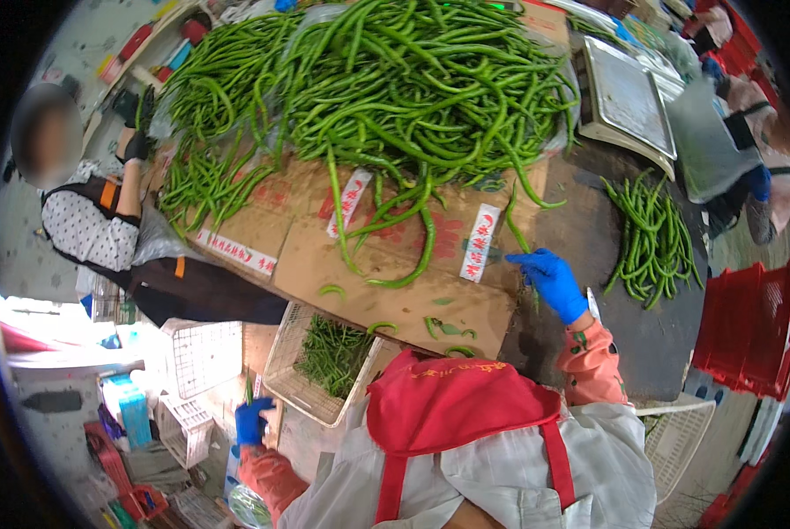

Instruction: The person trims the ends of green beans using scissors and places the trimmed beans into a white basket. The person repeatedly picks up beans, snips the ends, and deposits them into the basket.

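My right hand [554, 284], in a blue glove, is over the dark part of the worktable beside the cardboard. Its fingers pinch a long green chili pepper [515, 221], partly hidden behind them. My left hand [251, 423], also blue-gloved, hangs low at the left, away from the table, and a thin green pepper [248, 389] sticks up from its fingers. A large heap of long green chili peppers [408, 92] covers the far side of the table. Several loose peppers [427, 244] trail from it onto the cardboard [382, 311]. A sorted pile [653, 244] lies to the right.
Printed paper strips [480, 243] lie on the cardboard with pepper scraps [382, 327]. A scale [626, 99] stands back right. Below the table edge, a crate [278, 370] holds peppers. A co-worker [97, 218] is at the left, another person at the right. Red crates [745, 324] stand right.
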Available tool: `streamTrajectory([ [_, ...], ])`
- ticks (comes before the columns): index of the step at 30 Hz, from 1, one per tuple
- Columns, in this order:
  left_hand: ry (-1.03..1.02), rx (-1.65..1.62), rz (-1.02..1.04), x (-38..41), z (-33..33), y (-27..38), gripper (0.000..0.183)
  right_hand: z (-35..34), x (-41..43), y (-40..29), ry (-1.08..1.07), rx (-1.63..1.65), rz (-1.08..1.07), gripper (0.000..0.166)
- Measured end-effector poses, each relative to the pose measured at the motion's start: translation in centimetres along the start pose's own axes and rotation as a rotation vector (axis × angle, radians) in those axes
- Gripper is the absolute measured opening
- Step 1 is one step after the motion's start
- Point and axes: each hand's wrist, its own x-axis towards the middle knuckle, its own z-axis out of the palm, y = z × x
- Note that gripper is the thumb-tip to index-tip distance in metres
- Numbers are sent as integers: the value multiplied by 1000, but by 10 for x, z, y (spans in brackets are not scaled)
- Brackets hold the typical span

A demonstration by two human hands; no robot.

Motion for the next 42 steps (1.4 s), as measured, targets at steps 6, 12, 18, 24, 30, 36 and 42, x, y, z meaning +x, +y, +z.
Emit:
streamTrajectory([
  [6, 74, -125, 131, 39, 93, 230, 25, -5, 18, -55, -190, 506, 57, 57],
  [12, -26, -382, 305, 110, 139, 360, 26, -4, 28, -76, -206, 204, -96, 68],
  [18, -284, -727, 158, 216, 192, 410, 27, -11, 22, -84, -149, 381, 33, 69],
  [24, -386, -640, 121, 243, 229, 425, 24, -12, 18, -85, 161, -251, 58, 42],
  [30, -456, -543, 153, 181, 204, 432, 31, -2, 49, -114, 254, -1024, -289, 23],
  [36, -389, -716, 260, 122, 163, 405, 35, 108, 113, -81, -83, -694, -447, 36],
  [42, -83, -615, 431, 77, 124, 369, 32, 184, 149, -46, -40, -711, -469, 10],
])
